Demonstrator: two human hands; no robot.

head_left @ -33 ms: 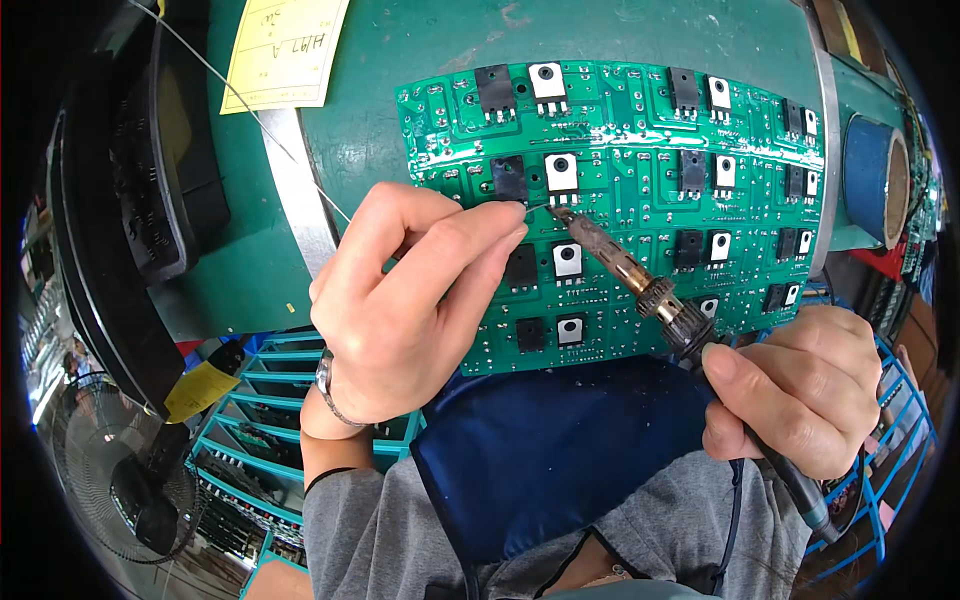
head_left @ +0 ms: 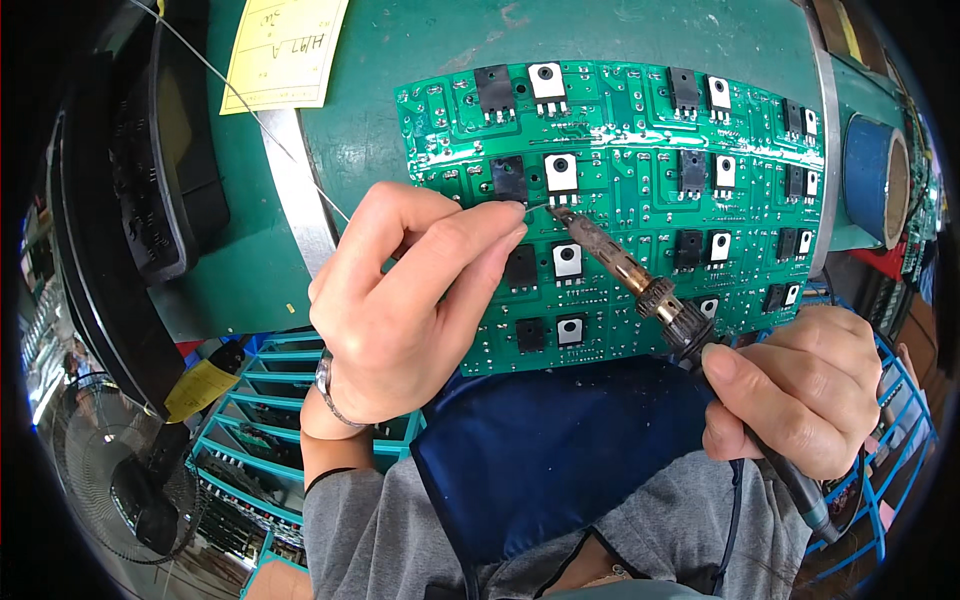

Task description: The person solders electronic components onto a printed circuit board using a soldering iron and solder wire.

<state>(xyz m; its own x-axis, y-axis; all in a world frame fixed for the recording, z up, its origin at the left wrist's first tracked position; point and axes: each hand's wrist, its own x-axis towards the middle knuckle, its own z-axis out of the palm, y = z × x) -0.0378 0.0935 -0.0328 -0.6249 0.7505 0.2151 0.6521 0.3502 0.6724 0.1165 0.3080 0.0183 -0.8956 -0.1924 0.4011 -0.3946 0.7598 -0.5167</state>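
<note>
A green circuit board (head_left: 640, 150) with rows of black and white-tabbed parts lies on a green bench. My left hand (head_left: 400, 310) pinches a thin solder wire (head_left: 270, 135) between thumb and forefinger. The wire's end pokes out at the legs of a white-tabbed part (head_left: 561, 172) in the second row. My right hand (head_left: 800, 390) grips the black handle of a soldering iron (head_left: 620, 265). The iron's brown tip touches the board at the same legs, meeting the wire end.
A yellow paper note (head_left: 285, 50) lies at the top left and a blue tape roll (head_left: 875, 175) at the right edge. A black tray (head_left: 140, 200) stands on the left. Teal racks (head_left: 260, 420) holding boards and a fan (head_left: 120, 490) are below left. A blue cloth (head_left: 560, 450) covers my lap.
</note>
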